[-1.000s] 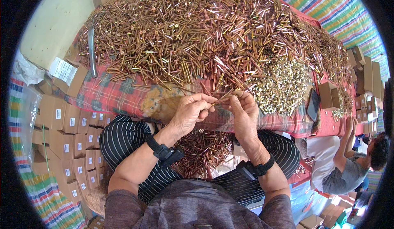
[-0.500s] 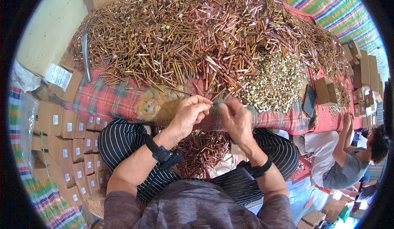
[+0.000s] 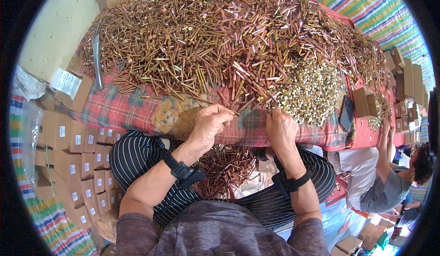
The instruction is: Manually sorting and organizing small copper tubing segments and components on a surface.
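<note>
My left hand [image 3: 211,124] is closed in a pinch above the front edge of the plaid cloth [image 3: 123,107]. A thin copper-coloured metal rod seems to be between its fingertips, with only a short end showing. My right hand [image 3: 282,128] is also closed, its fingertips at the near left edge of a heap of small shiny gold and silver metal pieces [image 3: 311,93]. Whatever it grips is hidden by the fingers. Beyond both hands spreads a large heap of copper-coloured metal rods [image 3: 183,49], a few lying loose near my left fingertips.
More rods [image 3: 224,169] lie between my legs. Stacked cardboard boxes [image 3: 73,141] stand on the left. A curved grey strip [image 3: 96,63] lies at the heap's left end. A dark phone-like slab [image 3: 346,114] and an open carton [image 3: 364,102] are on the right, near another person [image 3: 389,187].
My right hand has moved right, away from my left, to the heap of small pieces, and its fingers have closed. My left hand has barely moved.
</note>
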`<state>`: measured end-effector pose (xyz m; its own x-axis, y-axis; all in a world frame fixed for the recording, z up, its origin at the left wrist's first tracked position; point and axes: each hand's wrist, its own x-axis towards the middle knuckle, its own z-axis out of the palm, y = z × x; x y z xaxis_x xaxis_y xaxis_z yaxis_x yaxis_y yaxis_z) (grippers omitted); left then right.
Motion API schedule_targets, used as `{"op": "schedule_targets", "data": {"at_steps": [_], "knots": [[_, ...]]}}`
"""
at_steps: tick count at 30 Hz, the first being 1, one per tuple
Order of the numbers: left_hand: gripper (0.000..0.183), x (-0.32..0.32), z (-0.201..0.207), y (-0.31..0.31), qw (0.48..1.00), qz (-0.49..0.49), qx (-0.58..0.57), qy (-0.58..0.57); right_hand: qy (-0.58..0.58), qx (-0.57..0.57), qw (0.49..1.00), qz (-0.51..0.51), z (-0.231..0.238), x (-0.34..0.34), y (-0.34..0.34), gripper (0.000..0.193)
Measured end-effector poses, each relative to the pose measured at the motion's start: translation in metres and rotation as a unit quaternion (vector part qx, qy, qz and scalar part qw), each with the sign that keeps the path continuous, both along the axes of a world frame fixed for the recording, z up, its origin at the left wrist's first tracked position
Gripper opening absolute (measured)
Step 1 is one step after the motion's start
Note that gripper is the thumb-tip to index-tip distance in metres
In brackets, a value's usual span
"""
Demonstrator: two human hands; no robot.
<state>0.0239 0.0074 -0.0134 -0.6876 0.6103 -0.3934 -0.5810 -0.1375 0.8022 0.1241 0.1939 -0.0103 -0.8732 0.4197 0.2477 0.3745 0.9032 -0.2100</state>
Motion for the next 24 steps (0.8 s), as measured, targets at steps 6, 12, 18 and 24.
{"op": "schedule_targets", "data": {"at_steps": [6, 12, 18, 24], "knots": [[0.003, 0.001, 0.006, -0.003, 1.0, 0.004, 0.026, -0.014, 0.022, -0.017, 1.0, 0.003, 0.008, -0.005, -0.008, 0.012], [0.003, 0.001, 0.004, -0.002, 0.998, -0.003, 0.036, -0.044, 0.13, -0.451, 0.88, 0.069, 0.014, -0.007, -0.022, 0.01], [0.003, 0.001, 0.002, -0.002, 0.995, -0.006, 0.047, -0.093, 0.116, -0.648, 0.746, 0.102, 0.012, -0.01, -0.04, 0.008], [0.002, 0.001, 0.003, -0.002, 0.994, -0.008, 0.046, -0.1, 0.132, -0.655, 0.737, 0.099, 0.014, -0.009, -0.052, 0.006]]}}
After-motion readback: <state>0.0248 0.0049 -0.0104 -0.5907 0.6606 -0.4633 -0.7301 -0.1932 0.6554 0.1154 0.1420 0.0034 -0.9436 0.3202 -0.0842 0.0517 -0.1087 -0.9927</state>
